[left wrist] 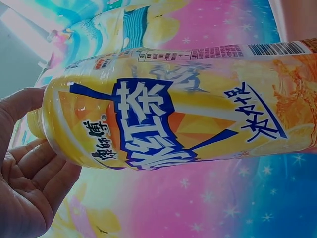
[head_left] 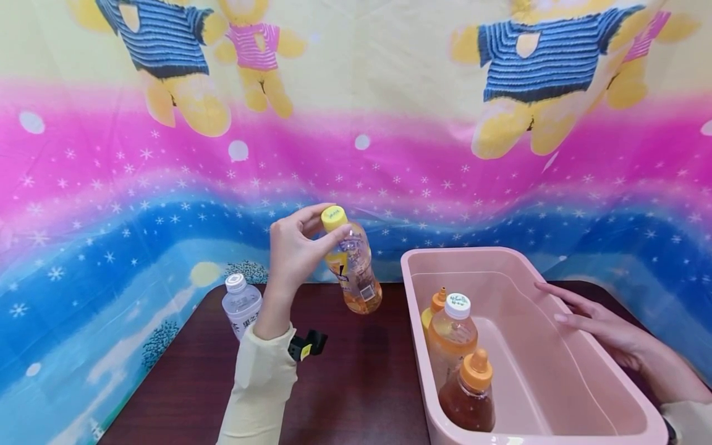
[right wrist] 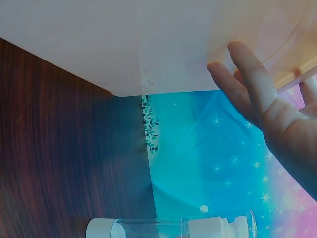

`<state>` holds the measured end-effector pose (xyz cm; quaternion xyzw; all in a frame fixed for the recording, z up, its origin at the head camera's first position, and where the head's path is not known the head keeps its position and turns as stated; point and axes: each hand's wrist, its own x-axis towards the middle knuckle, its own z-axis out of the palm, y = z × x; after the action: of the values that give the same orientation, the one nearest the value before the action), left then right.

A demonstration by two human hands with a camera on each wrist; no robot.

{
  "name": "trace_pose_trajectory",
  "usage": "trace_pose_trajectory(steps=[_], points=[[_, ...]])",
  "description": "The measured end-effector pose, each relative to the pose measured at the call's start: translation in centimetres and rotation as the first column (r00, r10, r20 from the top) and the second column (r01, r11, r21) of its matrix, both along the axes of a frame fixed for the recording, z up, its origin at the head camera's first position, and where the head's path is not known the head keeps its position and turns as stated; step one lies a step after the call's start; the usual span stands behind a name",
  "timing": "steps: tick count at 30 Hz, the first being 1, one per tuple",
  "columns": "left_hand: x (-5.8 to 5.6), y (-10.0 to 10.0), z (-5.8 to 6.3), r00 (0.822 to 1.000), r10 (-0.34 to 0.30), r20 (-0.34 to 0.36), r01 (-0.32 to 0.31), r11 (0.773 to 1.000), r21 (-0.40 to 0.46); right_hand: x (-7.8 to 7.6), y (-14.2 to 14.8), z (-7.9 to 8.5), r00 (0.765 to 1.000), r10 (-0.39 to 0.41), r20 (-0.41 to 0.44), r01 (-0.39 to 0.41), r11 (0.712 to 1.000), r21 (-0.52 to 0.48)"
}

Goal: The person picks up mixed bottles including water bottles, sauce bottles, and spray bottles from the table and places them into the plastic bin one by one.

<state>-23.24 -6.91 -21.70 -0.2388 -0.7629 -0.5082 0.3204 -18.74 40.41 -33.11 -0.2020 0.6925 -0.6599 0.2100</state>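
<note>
My left hand point(head_left: 297, 247) holds a bottle of iced tea point(head_left: 356, 269) by its neck, just below the yellow cap point(head_left: 334, 216). The bottle hangs tilted above the table, some amber liquid at its bottom. Its yellow label point(left wrist: 143, 124) fills much of the left wrist view. At the right side of a pink bin point(head_left: 408, 296), my right hand point(head_left: 617, 334) grips the rim, thumb and a fingertip reaching over it. In the right wrist view, other fingers point(right wrist: 255, 79) lie along the bin's outer wall point(right wrist: 124, 49).
Inside the bin's left side stand a white-capped bottle point(head_left: 453, 340), a dark red bottle point(head_left: 470, 402) with an orange nozzle and a partly hidden orange-tipped bottle point(head_left: 438, 301). A clear white-capped bottle point(head_left: 241, 303) stands behind my left forearm. Another clear container point(right wrist: 168, 228) edges into the right wrist view.
</note>
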Motion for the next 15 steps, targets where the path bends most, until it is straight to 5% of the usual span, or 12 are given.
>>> trace_pose_trajectory(steps=[15], points=[[0.43, -0.04, 0.87, 0.999, -0.019, -0.031, 0.020, 0.999, 0.034, -0.20, 0.15, -0.04, 0.999, 0.027, 0.026, -0.027, 1.000, -0.014]])
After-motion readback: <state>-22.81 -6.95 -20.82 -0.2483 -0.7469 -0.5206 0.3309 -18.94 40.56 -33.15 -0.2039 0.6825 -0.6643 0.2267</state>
